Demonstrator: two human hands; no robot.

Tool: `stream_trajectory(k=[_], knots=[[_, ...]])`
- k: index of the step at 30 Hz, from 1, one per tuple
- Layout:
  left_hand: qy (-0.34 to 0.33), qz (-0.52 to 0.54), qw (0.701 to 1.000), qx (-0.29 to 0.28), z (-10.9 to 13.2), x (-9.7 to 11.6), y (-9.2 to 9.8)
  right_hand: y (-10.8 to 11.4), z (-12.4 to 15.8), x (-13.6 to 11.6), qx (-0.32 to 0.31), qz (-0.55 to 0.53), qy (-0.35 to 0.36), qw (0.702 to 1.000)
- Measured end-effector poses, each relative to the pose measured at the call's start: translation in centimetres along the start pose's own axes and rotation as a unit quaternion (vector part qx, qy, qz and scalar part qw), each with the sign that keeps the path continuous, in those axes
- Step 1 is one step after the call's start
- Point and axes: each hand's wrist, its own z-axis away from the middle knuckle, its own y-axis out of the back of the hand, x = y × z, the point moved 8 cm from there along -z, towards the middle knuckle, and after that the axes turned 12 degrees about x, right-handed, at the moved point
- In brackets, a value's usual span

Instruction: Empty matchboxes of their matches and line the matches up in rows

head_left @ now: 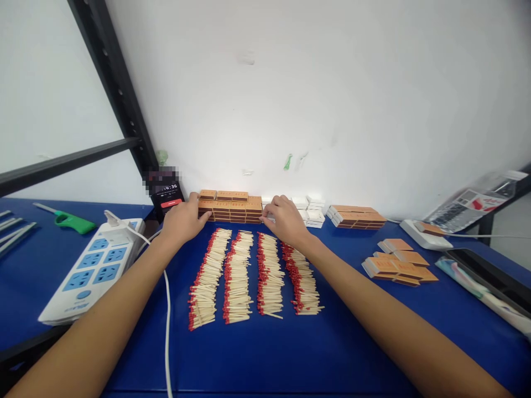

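Observation:
My left hand (182,221) is at the left end of a stack of orange matchboxes (232,210), thumb along the front face and fingers around the end. At the stack's right end, my right hand (284,218) has its fingers curled, the thumb and fingertips against the end boxes. Between them the stack stands in rows along the wall, with a few boxes on top at the back. White matchbox trays (315,213) are piled just beyond my right hand, which partly hides them. In front lie several rows of red-tipped matches (238,276); my right wrist overlaps the rightmost row.
To the left are a power strip (99,265) with a white cable (168,331), a green lighter (74,222) and a phone (166,190). On the right, more matchboxes (357,216) stand by the wall, near a loose pile (400,262), a plastic bottle (473,202) and a dark phone (489,276).

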Motion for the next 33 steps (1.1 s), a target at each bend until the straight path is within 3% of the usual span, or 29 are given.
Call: stream_trajectory(k=[9,14,22,33], knots=[[0.05,0.094,0.994,0.011,-0.8,-0.6,-0.3,1.1,0.5,0.5,0.017,-0.007,-0.011,1.0],[0.061,0.172,0.983,0.024,-1.4,-0.6,-0.6,1.4,-0.8,0.0,0.035,-0.026,-0.024,0.999],[0.025,0.247,0.968,0.021,-1.7,0.0,-0.8,-1.9,-4.1,-2.4,-0.06,0.061,-0.021,0.996],[0.024,0.248,0.968,0.018,-1.6,-0.1,-1.1,-2.8,-4.2,-3.2,-0.087,0.052,-0.021,0.995]])
